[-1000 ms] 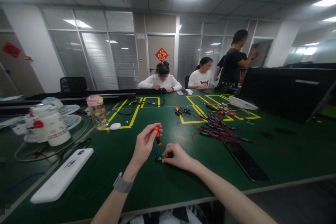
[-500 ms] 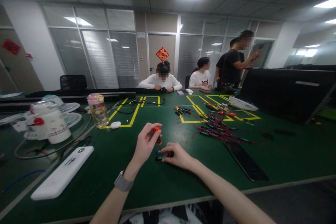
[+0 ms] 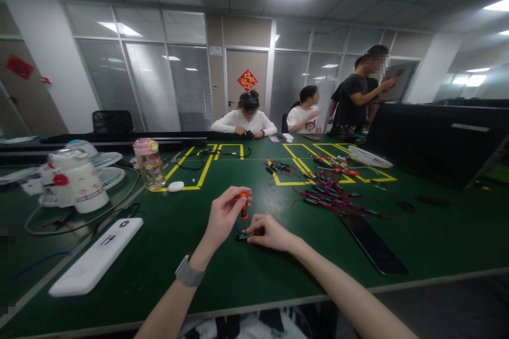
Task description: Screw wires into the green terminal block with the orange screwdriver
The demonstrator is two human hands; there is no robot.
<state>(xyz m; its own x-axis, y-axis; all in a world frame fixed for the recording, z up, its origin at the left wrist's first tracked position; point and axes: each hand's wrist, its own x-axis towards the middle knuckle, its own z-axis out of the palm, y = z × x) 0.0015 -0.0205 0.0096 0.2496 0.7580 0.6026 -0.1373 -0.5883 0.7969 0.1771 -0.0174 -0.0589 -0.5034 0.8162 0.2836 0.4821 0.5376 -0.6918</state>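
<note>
Closed around an orange-and-black screwdriver (image 3: 244, 207) is my left hand (image 3: 225, 214), which wears a watch at the wrist. The tool stands nearly upright, its shaft pointing down at a small green circuit board (image 3: 243, 236) on the table. My right hand (image 3: 269, 232) pinches the right end of that board between thumb and fingers, pressed low near the tabletop. A blue wire shows beside the board's left side. Where exactly the screwdriver tip touches is too small to tell.
Right of my hands lie a heap of red-and-blue wired boards (image 3: 326, 190) and a dark phone (image 3: 374, 243). At left are a white power bank-like slab (image 3: 97, 257), a drink bottle (image 3: 149, 164), a white jug (image 3: 85, 185) and a white case (image 3: 176, 186). Several people are across the table.
The screwdriver has become more upright, and my left hand has shifted slightly right with it. My right hand stays on the board. A seated person across the table has raised a hand.
</note>
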